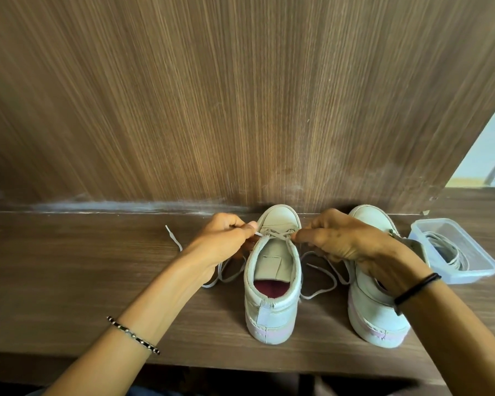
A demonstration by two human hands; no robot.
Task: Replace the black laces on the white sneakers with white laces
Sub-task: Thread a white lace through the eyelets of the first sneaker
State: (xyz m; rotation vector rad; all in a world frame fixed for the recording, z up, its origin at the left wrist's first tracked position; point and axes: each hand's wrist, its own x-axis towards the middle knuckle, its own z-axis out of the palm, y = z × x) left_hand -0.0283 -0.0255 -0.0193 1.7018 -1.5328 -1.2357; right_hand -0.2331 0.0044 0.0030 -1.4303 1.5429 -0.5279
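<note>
**Item: re-lacing of white sneakers, in progress.**

- Landmark: middle sneaker (269,310), white, standing on the bench (69,267), heel toward the person, toe against the wood panel (240,95).
- White lace (276,233): crossed over the front eyelets of the middle sneaker only. The upper eyelets are unthreaded. Its loose ends trail on the bench to the left and right of the sneaker.
- Left hand (226,238): at the sneaker's left front eyelets, fingers closed in a narrow pinch on the white lace.
- Right hand (346,238): at the sneaker's right front eyelets, fingers curled and pinching the same lace.
- Second sneaker (375,310): just right of the middle sneaker, same facing. The right hand and forearm hide its eyelets, so I cannot tell whether it is laced.
- Plastic tub (469,277): further right, past the second sneaker, holding a coiled pale lace (446,250).
- Black laces: none seen.

**Step in hand (judged):** early threading of the middle sneaker, snugging the first crossing.

**Next move calls for (judged):**
- Even tension on both sides.
- Picking up one free tip.
- Feeding it through the next eyelet toward the heel without twisting the flat lace.
- Repeating on the other side.
</note>
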